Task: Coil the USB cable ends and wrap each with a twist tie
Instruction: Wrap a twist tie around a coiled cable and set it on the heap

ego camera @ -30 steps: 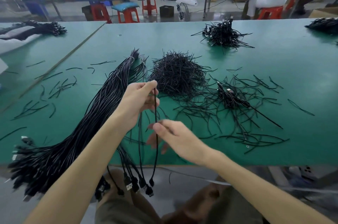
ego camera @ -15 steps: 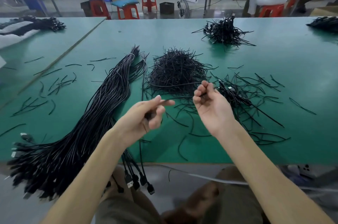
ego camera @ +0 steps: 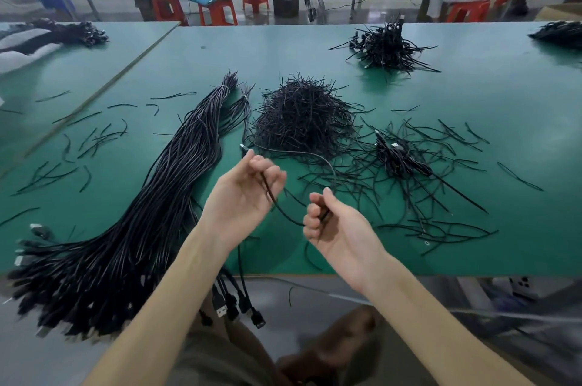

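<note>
Black thin USB cable (ego camera: 277, 204) is held above the near centre of the green work table (ego camera: 472, 95). One short sag hangs between both hands, and a wider loop arcs far toward its plug. Left hand (ego camera: 242, 193): fingers curled, pinching the cable near the plug end. Right hand (ego camera: 337, 231): fingers closed round the strand. Judgement: coiling under way, no tie on yet. Keep loops equal, stack them in the left pinch, avoid twist. Then draw one tie from the heaped black twist ties (ego camera: 302, 121), far centre. Long black cable bundle (ego camera: 151, 203) lies left.
</note>
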Available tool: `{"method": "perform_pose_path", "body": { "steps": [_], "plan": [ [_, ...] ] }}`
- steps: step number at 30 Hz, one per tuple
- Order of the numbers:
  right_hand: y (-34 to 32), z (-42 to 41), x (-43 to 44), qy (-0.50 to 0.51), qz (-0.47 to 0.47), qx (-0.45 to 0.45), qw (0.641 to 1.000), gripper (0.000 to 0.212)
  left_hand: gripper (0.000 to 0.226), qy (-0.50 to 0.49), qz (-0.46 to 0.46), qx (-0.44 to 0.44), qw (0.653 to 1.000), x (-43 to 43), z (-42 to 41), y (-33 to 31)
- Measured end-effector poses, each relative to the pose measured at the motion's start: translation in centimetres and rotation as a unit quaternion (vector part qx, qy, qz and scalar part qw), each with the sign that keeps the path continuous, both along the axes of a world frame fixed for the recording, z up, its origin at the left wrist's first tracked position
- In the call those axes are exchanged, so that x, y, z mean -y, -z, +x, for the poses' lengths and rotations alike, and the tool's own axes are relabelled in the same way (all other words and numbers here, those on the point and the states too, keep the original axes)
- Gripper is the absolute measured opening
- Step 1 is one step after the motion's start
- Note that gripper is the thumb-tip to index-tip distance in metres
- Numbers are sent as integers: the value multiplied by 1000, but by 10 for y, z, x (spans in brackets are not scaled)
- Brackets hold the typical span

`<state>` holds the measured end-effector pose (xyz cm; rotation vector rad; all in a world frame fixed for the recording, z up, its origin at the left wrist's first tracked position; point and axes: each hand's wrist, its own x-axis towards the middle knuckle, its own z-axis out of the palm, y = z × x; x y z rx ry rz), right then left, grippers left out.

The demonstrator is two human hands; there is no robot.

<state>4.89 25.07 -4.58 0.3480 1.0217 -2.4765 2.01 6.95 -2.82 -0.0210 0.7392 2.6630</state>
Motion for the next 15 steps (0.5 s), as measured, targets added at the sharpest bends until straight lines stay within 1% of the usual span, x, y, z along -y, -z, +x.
{"method": "perform_pose_path", "body": {
  "steps": [1,2,3,4,5,6,7,8,9,10,12,13,14,15],
  "plan": [
    [0,-4,-6,0,-19,22,1000,28,33,47,18,-36,998,2,8,-7],
    [-1,-8,-13,0,-32,40,999,28,33,88,-15,-87,992,6,16,-13],
    [-2,-13,-21,2,-34,50,998,29,34,118,-98,-154,976,9,24,-17],
    [-4,-18,-28,5,-27,54,998,31,35,150,-210,-221,941,12,31,-21],
    [-7,-23,-34,9,-19,54,998,32,38,178,-332,-284,882,13,37,-23],
    [-10,-28,-38,12,-14,53,998,34,41,206,-432,-326,815,11,42,-22],
    [-14,-34,-41,14,-14,50,999,35,44,229,-500,-344,761,9,45,-19],
    [-20,-38,-41,13,-23,47,999,37,46,241,-539,-342,731,4,47,-17],
    [-27,-41,-40,10,-39,44,998,39,48,241,-560,-335,718,-1,48,-14],
    [-34,-41,-37,4,-60,39,997,41,48,228,-574,-327,716,-6,47,-8],
    [-47,-35,-28,-20,-99,20,995,45,47,149,-616,-305,711,-12,41,5],
    [-53,-28,-22,-36,-116,8,993,46,47,96,-625,-291,718,-15,37,10],
    [-56,-21,-15,-48,-131,-5,990,46,46,45,-608,-275,743,-17,35,12],
    [-59,-14,-8,-54,-148,-15,987,46,43,0,-556,-261,789,-19,34,13]
  ]
}}
